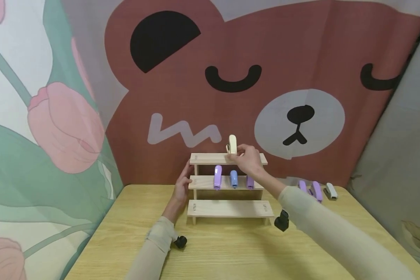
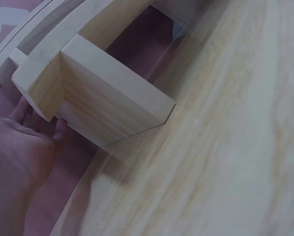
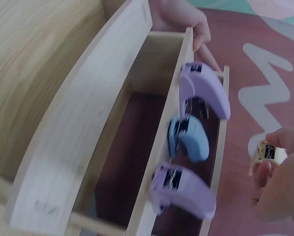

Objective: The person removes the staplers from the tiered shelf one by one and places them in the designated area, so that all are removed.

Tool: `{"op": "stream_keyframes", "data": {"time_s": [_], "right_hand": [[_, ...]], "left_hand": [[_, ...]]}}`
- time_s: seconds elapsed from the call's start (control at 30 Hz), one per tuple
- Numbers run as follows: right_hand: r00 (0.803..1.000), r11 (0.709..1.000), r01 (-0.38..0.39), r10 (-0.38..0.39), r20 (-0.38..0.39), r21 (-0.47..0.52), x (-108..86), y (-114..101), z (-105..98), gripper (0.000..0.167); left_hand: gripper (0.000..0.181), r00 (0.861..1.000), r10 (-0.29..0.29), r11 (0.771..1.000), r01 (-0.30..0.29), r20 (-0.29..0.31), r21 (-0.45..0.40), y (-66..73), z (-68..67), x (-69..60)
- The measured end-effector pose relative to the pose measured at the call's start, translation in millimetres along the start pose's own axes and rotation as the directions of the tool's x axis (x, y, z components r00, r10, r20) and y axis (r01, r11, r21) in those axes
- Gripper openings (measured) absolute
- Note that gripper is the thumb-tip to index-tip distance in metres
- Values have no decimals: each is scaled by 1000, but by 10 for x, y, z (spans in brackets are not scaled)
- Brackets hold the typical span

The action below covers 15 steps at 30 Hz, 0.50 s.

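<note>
A three-tier wooden display rack (image 1: 231, 210) stands on the table. My left hand (image 1: 182, 186) rests against its left end, the thumb by the middle shelf and the fingers reaching along the side; the left wrist view shows part of the palm (image 2: 18, 147) beside the wood. My right hand (image 1: 250, 160) pinches a cream stapler (image 1: 232, 144) at the top shelf, held upright with its nose down. Whether the stapler touches the shelf is unclear. On the middle shelf stand a purple stapler (image 1: 218, 177), a blue stapler (image 1: 233, 179) and another purple stapler (image 1: 250, 182), partly behind my right forearm.
To the right of the rack, two purple staplers (image 1: 315, 191) and a white stapler (image 1: 331, 191) lie on the wooden table (image 1: 210, 249). A bear-print cloth (image 1: 182, 97) hangs close behind the rack. My right forearm crosses over the rack's right side.
</note>
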State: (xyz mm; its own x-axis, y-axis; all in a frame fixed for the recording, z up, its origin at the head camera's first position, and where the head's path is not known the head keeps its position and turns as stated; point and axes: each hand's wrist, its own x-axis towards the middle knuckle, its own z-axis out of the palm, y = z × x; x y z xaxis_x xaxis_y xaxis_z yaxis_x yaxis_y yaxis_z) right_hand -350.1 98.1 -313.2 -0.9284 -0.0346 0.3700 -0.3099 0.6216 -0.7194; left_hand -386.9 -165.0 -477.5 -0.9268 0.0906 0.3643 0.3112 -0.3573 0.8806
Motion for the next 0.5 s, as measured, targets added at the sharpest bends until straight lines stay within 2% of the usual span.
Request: {"op": "stream_keyframes", "data": {"time_s": [0.13,0.5], "right_hand": [[1000,1000,-24,24,-10,8,-39,113,-129,41],[991,990,-132,133,-17,52,-157,449,-462,44]], "left_hand": [[81,1000,-18,1000,18,-3,-14,2,-5,-15],[82,1000,6,1000,-6,15,-2,-9,-13,8]]}}
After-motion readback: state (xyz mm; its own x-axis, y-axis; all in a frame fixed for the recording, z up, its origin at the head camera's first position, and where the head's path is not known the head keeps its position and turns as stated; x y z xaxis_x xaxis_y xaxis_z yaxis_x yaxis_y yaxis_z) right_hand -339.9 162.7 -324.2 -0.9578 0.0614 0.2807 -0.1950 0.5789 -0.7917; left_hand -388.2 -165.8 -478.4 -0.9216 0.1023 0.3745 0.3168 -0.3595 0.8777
